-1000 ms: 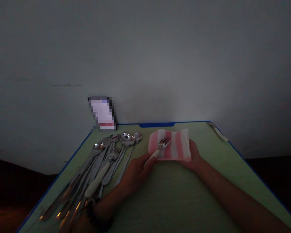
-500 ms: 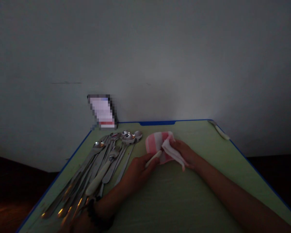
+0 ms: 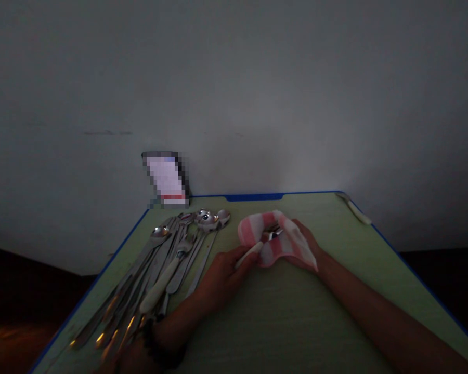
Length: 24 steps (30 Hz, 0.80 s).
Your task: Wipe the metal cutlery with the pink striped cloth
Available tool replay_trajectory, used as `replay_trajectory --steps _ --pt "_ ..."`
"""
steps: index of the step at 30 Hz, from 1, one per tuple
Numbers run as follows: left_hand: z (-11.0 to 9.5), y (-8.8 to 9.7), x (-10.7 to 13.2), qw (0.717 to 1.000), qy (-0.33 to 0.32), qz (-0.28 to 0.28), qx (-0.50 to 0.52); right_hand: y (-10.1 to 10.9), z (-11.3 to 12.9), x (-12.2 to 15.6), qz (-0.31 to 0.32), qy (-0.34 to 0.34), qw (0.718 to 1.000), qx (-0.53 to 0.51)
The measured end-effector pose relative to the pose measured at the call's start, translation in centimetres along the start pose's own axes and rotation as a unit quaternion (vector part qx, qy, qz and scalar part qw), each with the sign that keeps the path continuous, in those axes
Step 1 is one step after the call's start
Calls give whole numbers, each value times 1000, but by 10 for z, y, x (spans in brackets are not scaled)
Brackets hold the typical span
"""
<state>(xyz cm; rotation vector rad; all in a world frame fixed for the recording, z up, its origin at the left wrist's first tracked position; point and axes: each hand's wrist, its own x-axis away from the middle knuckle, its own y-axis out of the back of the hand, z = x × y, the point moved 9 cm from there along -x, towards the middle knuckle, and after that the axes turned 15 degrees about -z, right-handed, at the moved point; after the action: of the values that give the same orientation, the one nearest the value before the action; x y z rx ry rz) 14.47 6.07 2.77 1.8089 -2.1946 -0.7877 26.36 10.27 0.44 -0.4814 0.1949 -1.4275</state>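
My left hand [image 3: 232, 267] is closed around the white handle of a fork [image 3: 273, 235], whose metal head points right. Under and around that head lies a pink-and-white striped cloth [image 3: 253, 228], partly folded up on both sides. My right hand [image 3: 306, 236] holds the cloth from behind at its right side; most of its fingers are hidden by the fabric. Left of my left hand, a pile of metal spoons and other cutlery [image 3: 152, 259] covers the table, with another white-handled fork [image 3: 159, 285] on top.
The pale green table [image 3: 296, 322] has a blue rim and stands against a grey wall [image 3: 296, 93]. A blurred-out phone [image 3: 166, 176] leans on the wall at the back left. At the far right edge lies a white-handled utensil [image 3: 359, 212].
The cloth has opened out, so the fork's metal head now shows. My right hand has shifted slightly right and behind the cloth. My left hand stays nearly in place.
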Motion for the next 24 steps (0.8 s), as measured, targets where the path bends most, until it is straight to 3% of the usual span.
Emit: replay_trajectory --steps 2,7,24 --pt "0 0 0 1000 -2 1 2 10 -9 -3 -37 -29 999 6" --pt "3 -2 0 1000 -3 9 1 16 -22 -5 -48 -75 996 25" --pt "2 -3 1 1000 -3 13 -1 13 -22 -2 -53 -88 993 49"
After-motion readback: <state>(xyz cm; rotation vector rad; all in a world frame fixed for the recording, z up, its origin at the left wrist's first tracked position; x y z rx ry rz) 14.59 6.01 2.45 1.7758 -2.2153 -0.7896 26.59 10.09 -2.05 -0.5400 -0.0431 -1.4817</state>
